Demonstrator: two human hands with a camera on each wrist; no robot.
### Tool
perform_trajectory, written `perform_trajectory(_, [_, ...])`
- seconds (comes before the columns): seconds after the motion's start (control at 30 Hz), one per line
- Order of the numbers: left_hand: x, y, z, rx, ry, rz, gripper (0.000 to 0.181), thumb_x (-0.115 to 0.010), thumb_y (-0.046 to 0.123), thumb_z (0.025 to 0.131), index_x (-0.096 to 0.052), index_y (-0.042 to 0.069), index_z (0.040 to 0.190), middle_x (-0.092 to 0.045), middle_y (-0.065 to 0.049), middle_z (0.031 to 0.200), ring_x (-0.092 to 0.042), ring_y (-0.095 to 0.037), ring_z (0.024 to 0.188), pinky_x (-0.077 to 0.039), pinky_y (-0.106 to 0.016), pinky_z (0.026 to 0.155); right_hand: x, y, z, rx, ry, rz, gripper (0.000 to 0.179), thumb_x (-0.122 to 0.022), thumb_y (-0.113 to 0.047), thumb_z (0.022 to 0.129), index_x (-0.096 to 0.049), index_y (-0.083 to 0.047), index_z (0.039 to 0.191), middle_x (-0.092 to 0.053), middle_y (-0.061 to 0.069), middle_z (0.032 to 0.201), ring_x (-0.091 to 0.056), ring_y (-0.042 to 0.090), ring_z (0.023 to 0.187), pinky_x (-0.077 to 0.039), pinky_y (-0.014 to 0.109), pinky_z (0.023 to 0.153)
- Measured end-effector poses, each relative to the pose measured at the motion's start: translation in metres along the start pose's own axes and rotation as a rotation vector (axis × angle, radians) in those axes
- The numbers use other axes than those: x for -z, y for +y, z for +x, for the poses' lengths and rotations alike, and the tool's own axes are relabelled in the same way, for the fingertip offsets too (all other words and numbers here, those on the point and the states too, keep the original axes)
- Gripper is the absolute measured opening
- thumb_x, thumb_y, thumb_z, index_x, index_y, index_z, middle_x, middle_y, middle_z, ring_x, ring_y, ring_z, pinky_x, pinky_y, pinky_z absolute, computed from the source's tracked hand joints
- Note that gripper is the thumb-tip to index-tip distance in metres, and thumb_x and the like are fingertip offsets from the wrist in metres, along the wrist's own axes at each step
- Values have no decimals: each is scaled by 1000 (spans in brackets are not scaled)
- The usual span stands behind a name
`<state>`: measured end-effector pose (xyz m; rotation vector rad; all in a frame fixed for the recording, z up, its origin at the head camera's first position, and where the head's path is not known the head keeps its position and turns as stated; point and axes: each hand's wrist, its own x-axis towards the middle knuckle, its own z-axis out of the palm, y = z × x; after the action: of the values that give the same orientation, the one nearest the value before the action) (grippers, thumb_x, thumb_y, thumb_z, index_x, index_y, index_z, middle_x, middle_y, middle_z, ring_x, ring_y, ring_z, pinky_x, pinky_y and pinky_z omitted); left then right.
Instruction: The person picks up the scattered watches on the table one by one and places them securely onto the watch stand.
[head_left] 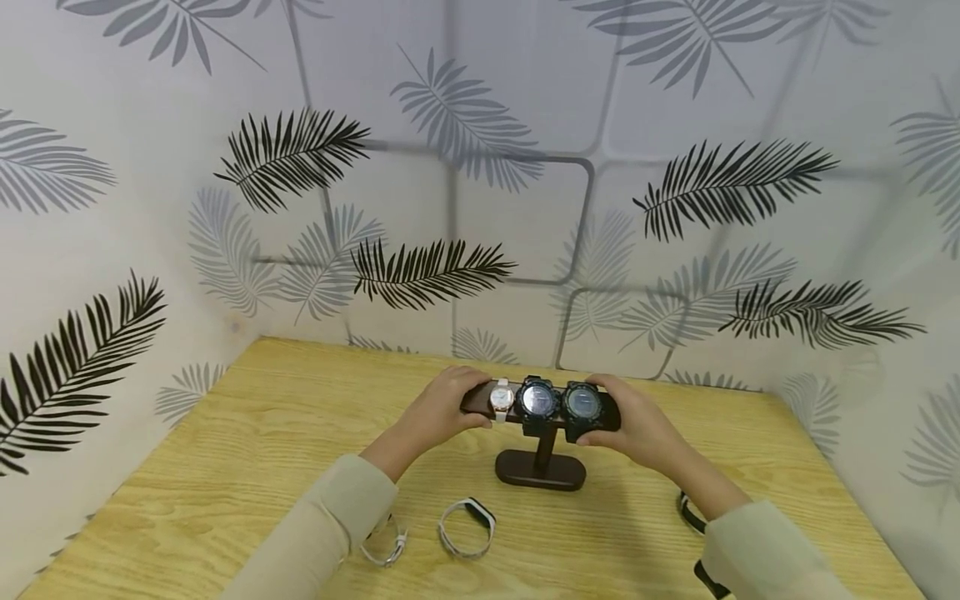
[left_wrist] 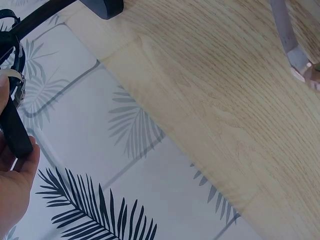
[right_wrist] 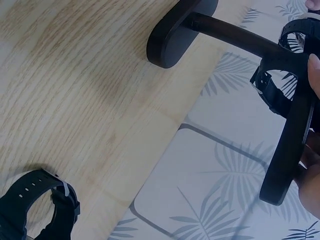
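A dark brown T-shaped watch stand (head_left: 540,472) stands upright on the table, three watches strapped along its top bar. Leftmost is a small white-strapped watch (head_left: 502,400) with a gold-coloured rim. Beside it sit a black digital watch (head_left: 538,402) and a second black digital watch (head_left: 582,404). My left hand (head_left: 442,408) grips the bar's left end between thumb and fingers. The bar's other end is held by my right hand (head_left: 645,425), its thumb low beside the rightmost watch. In the right wrist view the bar (right_wrist: 285,160) shows from behind, with strap loops hanging around it.
A white fitness band (head_left: 467,528) lies in front of the stand. Left of it, a light-strapped watch (head_left: 386,546) is partly behind my left sleeve. A black band (head_left: 690,512) and another dark strap (head_left: 710,581) lie by my right forearm. A leaf-patterned wall (head_left: 480,208) rises behind the table.
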<state>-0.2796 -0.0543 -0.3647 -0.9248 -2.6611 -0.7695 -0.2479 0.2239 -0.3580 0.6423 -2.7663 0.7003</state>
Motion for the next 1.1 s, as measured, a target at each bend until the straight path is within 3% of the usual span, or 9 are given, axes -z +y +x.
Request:
perform_trajectory(0.43, [0,0,1,0,5,-12,56,-78,21,73,-58,2,121,-61,-13,120,-55,-29,111,-48,-41,89,-1,0,-6,52,48,-17,86,-82,-24,67,-39,1,137,-43,23,138,-42,42,125,-39,57,98])
perform_trajectory(0.57, [-1,-2,1,-7,4,-17,55,-78,21,74,-58,2,122,-61,-13,119,-55,-28,110,-48,-41,88,-3,-7,-14,203,205,-48,80,-84,-20,63,-47,1,131,-50,20,131,-46,37,121,-43,51,95])
perform_trajectory(0.67, [-1,-2,0,-2,5,-17,55,-78,21,74,-58,2,122,-61,-12,119,-55,-27,110,-48,-41,88,-9,-16,-19,392,337,-56,70,-81,-28,67,-54,2,123,-55,19,122,-51,33,114,-44,32,98])
perform_trajectory(0.73, [-1,-3,0,2,9,-15,55,-78,21,74,-58,3,122,-61,-12,119,-55,-27,110,-48,-40,88,-14,-23,-23,502,362,-42,64,-74,-38,74,-55,3,120,-57,18,118,-52,31,111,-39,20,101])
perform_trajectory(0.8, [-1,-3,0,5,13,-10,55,-78,21,74,-58,4,122,-61,-11,119,-55,-26,110,-48,-40,88,-22,-30,-26,570,335,-18,63,-65,-45,80,-56,2,121,-58,15,117,-53,27,110,-35,13,102])
perform_trajectory(0.87, [-2,-3,-1,4,19,-13,54,-78,20,74,-58,4,121,-61,-12,119,-55,-27,110,-48,-40,88,-32,-37,-31,587,275,1,62,-66,-44,79,-55,-1,122,-57,13,118,-53,25,110,-41,18,99])
perform_trajectory(1.0, [-2,-3,-2,-9,33,-8,54,-79,20,73,-59,3,121,-61,-12,119,-56,-28,110,-48,-41,88,-54,-45,-40,519,118,48,68,-79,-31,69,-53,-7,127,-56,10,123,-54,26,111,-51,40,88])
perform_trajectory(1.1, [-2,-2,-2,-23,42,-8,55,-79,19,72,-59,2,120,-62,-13,118,-56,-28,110,-48,-41,88,-70,-48,-44,430,-20,109,72,-80,-28,68,-50,-10,132,-53,11,128,-53,29,114,-50,46,88])
